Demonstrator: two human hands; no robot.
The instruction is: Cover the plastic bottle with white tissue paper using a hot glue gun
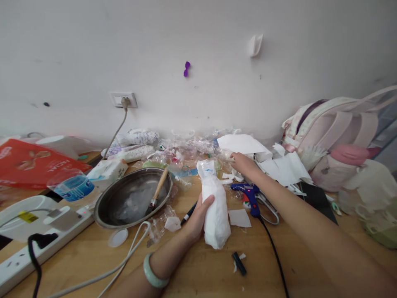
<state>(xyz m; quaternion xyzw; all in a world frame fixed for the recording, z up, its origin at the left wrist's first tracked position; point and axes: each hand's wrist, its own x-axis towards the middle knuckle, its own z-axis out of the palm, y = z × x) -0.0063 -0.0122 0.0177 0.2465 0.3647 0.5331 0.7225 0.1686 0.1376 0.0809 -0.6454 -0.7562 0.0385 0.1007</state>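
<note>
My left hand (200, 217) is wrapped around the side of a white paper-covered bottle (216, 211), which stands tilted on the wooden table with its narrower neck toward the wall. My right hand (243, 164) stretches to the back of the table, fingers bent together at a heap of clear plastic scraps (198, 145). What its fingertips grip, if anything, is too small to tell. Below that hand lies a blue hot glue gun (249, 194) with a small red light on. A square of white paper (240, 218) sits right of the bottle, and a black marker (189, 213) lies behind my left hand.
A metal basin (102, 207) with cloudy liquid and a wooden-handled brush (159, 188) stands left. White cables and a power strip (46, 244) run along the left front. A black cap (239, 263) lies in front; white sheets (287, 167) and a pink backpack (335, 136) are right.
</note>
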